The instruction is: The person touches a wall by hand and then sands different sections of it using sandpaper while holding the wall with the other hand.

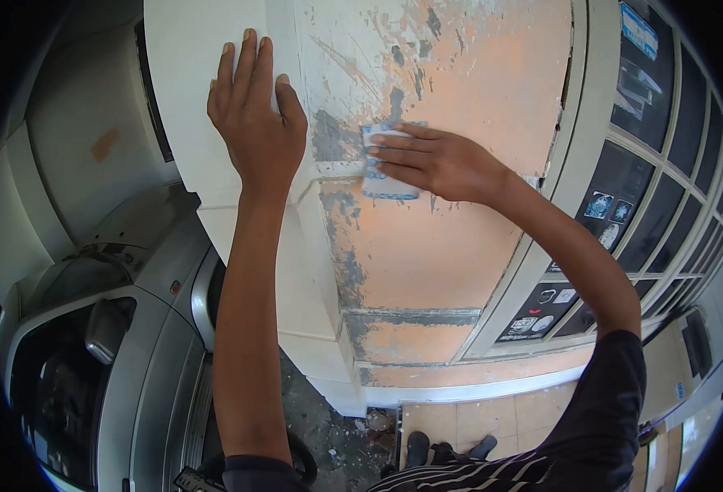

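Note:
My left hand (259, 123) lies flat with its fingers spread on the white face of the pillar (181, 49), holding nothing. To its right, my right hand (439, 164) presses a white sheet with blue print (390, 184) against the wall (435, 254). The fingers stretch across the sheet, and its underside is hidden. Around the sheet the wall shows peach paint with grey and white worn patches, and a narrow ledge runs by its left edge.
A silver car (156, 328) stands at the lower left. On the right is a white-framed window (665, 164) with stickers on its panes. Below are a tiled floor (492, 414), dark footwear (418, 449) and rough grey ground with debris (328, 426).

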Action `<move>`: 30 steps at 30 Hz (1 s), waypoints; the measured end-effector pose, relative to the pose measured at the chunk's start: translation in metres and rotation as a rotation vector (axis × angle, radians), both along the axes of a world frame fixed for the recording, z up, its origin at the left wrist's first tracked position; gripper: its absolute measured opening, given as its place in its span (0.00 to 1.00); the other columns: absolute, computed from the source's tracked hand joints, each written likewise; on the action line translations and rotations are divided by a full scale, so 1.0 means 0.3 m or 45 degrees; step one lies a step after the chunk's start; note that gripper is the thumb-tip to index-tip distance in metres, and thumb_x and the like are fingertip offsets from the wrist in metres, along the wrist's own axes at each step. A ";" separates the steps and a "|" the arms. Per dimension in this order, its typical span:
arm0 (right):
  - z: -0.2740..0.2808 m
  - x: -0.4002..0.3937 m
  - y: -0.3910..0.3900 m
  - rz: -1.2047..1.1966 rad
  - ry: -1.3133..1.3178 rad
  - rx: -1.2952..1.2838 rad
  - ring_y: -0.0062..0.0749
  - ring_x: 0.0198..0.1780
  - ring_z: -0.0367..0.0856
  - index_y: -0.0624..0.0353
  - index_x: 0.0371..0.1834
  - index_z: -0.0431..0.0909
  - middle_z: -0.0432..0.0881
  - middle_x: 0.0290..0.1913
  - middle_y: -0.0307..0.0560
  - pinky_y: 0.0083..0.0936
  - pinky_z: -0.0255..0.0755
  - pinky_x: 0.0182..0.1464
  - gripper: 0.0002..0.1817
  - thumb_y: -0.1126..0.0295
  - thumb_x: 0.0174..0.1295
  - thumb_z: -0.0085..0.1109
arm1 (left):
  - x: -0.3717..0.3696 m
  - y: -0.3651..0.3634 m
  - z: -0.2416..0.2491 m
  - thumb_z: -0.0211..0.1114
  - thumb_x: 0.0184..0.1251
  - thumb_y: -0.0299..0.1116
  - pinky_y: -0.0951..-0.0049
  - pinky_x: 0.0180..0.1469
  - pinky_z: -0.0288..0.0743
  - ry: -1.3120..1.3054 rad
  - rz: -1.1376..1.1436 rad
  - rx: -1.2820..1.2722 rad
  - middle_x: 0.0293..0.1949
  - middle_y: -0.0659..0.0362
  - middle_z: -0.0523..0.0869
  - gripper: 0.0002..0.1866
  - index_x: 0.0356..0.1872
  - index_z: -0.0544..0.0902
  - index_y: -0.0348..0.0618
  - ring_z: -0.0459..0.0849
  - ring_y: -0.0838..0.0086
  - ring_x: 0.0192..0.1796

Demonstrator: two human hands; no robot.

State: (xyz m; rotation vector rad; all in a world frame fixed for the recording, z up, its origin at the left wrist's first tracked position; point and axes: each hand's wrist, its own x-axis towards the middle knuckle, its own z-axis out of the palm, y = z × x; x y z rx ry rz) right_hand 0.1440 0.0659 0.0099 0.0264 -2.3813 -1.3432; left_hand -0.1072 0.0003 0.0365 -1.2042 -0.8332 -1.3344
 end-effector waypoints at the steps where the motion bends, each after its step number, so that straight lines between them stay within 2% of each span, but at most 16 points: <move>1: 0.004 -0.080 -0.002 0.069 -0.010 -0.028 0.29 0.71 0.68 0.54 0.60 0.78 0.74 0.69 0.39 0.33 0.57 0.78 0.21 0.69 0.61 0.55 | -0.003 0.005 0.001 0.58 0.67 0.28 0.51 0.73 0.53 -0.004 -0.019 0.014 0.67 0.56 0.77 0.22 0.63 0.78 0.42 0.65 0.61 0.75; 3: 0.005 -0.197 -0.011 0.107 -0.058 -0.064 0.30 0.70 0.70 0.57 0.60 0.77 0.75 0.67 0.41 0.33 0.57 0.78 0.21 0.71 0.62 0.54 | -0.007 -0.001 -0.002 0.58 0.67 0.28 0.51 0.73 0.53 0.001 -0.009 0.004 0.68 0.57 0.76 0.22 0.63 0.78 0.42 0.65 0.60 0.74; 5: 0.016 -0.194 -0.006 0.097 -0.094 -0.057 0.29 0.70 0.70 0.56 0.59 0.78 0.76 0.66 0.41 0.33 0.58 0.78 0.20 0.71 0.62 0.55 | -0.006 0.004 0.009 0.59 0.67 0.28 0.50 0.73 0.53 0.012 -0.011 0.009 0.68 0.57 0.76 0.22 0.63 0.78 0.42 0.65 0.60 0.74; 7: 0.029 -0.102 -0.003 0.075 -0.082 -0.028 0.28 0.70 0.70 0.55 0.58 0.79 0.77 0.65 0.40 0.33 0.59 0.77 0.20 0.70 0.62 0.55 | -0.007 0.003 0.000 0.59 0.67 0.28 0.50 0.73 0.53 0.001 -0.014 0.003 0.68 0.57 0.76 0.22 0.63 0.78 0.42 0.65 0.60 0.74; 10: 0.016 0.078 -0.006 -0.008 -0.019 -0.027 0.27 0.69 0.71 0.52 0.56 0.80 0.78 0.65 0.38 0.33 0.61 0.76 0.19 0.68 0.60 0.57 | 0.011 -0.014 0.000 0.57 0.67 0.26 0.53 0.73 0.55 -0.010 0.000 -0.005 0.67 0.51 0.77 0.22 0.63 0.77 0.36 0.67 0.54 0.73; 12: -0.015 0.101 -0.005 -0.043 0.035 -0.038 0.28 0.69 0.72 0.51 0.56 0.80 0.78 0.65 0.38 0.33 0.61 0.76 0.20 0.68 0.60 0.58 | 0.014 -0.008 0.000 0.57 0.67 0.26 0.54 0.73 0.55 -0.026 0.013 0.002 0.67 0.51 0.77 0.22 0.63 0.77 0.36 0.67 0.54 0.73; 14: -0.025 0.056 0.012 -0.004 0.077 0.001 0.28 0.70 0.71 0.52 0.56 0.80 0.78 0.64 0.39 0.33 0.61 0.76 0.19 0.69 0.60 0.58 | 0.013 -0.009 -0.001 0.58 0.67 0.26 0.54 0.73 0.55 -0.028 0.024 0.004 0.66 0.51 0.77 0.22 0.63 0.77 0.37 0.67 0.54 0.74; 17: -0.004 -0.163 0.005 0.101 0.121 -0.041 0.29 0.70 0.71 0.54 0.56 0.80 0.78 0.65 0.40 0.33 0.61 0.76 0.19 0.70 0.61 0.56 | 0.008 -0.013 0.000 0.58 0.67 0.26 0.55 0.73 0.55 0.005 0.024 0.008 0.66 0.50 0.77 0.22 0.62 0.77 0.36 0.67 0.54 0.74; 20: 0.019 -0.223 -0.011 0.130 0.107 -0.065 0.30 0.70 0.71 0.56 0.56 0.80 0.77 0.65 0.41 0.33 0.61 0.76 0.18 0.71 0.62 0.55 | 0.007 -0.019 0.004 0.58 0.67 0.25 0.55 0.73 0.55 0.003 0.042 -0.023 0.66 0.50 0.77 0.22 0.62 0.77 0.35 0.66 0.54 0.74; 23: 0.023 -0.047 0.000 0.094 0.013 -0.074 0.29 0.70 0.71 0.55 0.57 0.79 0.77 0.66 0.40 0.32 0.61 0.76 0.20 0.70 0.59 0.57 | -0.004 0.001 0.001 0.59 0.66 0.27 0.50 0.73 0.53 -0.003 -0.039 0.004 0.67 0.57 0.77 0.22 0.62 0.79 0.41 0.65 0.60 0.74; 26: 0.007 0.159 -0.003 -0.071 0.017 -0.082 0.29 0.70 0.71 0.54 0.57 0.79 0.76 0.66 0.39 0.32 0.61 0.76 0.22 0.70 0.56 0.61 | 0.003 0.002 -0.002 0.59 0.66 0.27 0.51 0.73 0.53 -0.033 -0.023 0.001 0.67 0.56 0.77 0.22 0.62 0.79 0.41 0.65 0.60 0.74; 28: 0.003 0.199 -0.016 -0.132 0.037 -0.067 0.29 0.70 0.71 0.53 0.57 0.79 0.77 0.66 0.39 0.33 0.61 0.76 0.23 0.70 0.55 0.62 | 0.007 0.001 0.000 0.59 0.67 0.28 0.51 0.73 0.53 -0.046 -0.008 -0.002 0.67 0.56 0.77 0.22 0.62 0.79 0.41 0.65 0.60 0.74; 30: 0.025 0.122 0.003 -0.045 0.050 -0.063 0.29 0.70 0.71 0.53 0.57 0.80 0.77 0.65 0.40 0.33 0.62 0.76 0.21 0.70 0.57 0.61 | 0.005 0.000 -0.003 0.59 0.67 0.28 0.50 0.73 0.53 -0.039 -0.009 -0.005 0.67 0.57 0.77 0.21 0.62 0.79 0.41 0.65 0.60 0.74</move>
